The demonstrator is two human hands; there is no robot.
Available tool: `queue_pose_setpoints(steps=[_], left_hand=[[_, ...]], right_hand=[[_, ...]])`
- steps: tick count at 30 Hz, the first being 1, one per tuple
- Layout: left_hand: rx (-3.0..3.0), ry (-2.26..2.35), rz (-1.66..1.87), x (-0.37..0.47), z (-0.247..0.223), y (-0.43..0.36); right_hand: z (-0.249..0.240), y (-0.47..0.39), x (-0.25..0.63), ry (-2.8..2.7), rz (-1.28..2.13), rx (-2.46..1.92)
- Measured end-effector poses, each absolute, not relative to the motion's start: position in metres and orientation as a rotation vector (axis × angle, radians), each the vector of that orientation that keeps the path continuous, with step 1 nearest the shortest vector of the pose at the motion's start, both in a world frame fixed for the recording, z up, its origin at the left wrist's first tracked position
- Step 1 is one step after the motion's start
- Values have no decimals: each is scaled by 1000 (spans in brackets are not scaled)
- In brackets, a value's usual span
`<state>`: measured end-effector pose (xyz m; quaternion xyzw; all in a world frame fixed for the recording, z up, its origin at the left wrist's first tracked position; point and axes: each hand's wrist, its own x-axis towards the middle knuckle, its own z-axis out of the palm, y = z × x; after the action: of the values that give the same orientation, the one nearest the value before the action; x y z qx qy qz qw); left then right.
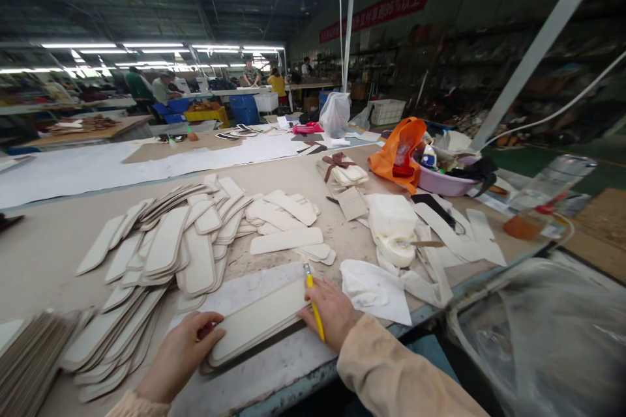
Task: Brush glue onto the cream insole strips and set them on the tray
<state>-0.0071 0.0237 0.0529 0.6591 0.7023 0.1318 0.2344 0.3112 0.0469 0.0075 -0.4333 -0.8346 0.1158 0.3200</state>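
A stack of long cream strips with rounded ends (261, 319) lies near the table's front edge. My left hand (188, 345) is at the stack's left end, its curled fingers and thumb against the edge of the strips. At the other end, my right hand (335, 313) grips a brush with a yellow handle (315, 313), bristle end pointing away from me. That hand's thumb and lower fingers also touch the strips' right end. Beyond the stack lies a loose cream strip (286, 241), with a large pile of similar pieces (166, 241) to its left.
A white tub of pale paste (391, 218) stands at right with a flat stick (423, 244) across it. A crumpled white sheet (374, 287) lies nearer. Farther back are an orange bag (398, 150), a lilac basin (447, 184) and a tied bundle (345, 176). A bottle (548, 202) stands far right.
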Motion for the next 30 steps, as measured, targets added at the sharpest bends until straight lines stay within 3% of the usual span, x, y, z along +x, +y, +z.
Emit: queue_pose_setpoints(steps=[18, 30], left_hand=[[1814, 2029, 347, 1, 56, 18], [1779, 1657, 506, 41, 105, 27]], right_hand=[[-1, 74, 325, -1826, 471, -1135], [56, 68, 305, -1234, 1007, -861]])
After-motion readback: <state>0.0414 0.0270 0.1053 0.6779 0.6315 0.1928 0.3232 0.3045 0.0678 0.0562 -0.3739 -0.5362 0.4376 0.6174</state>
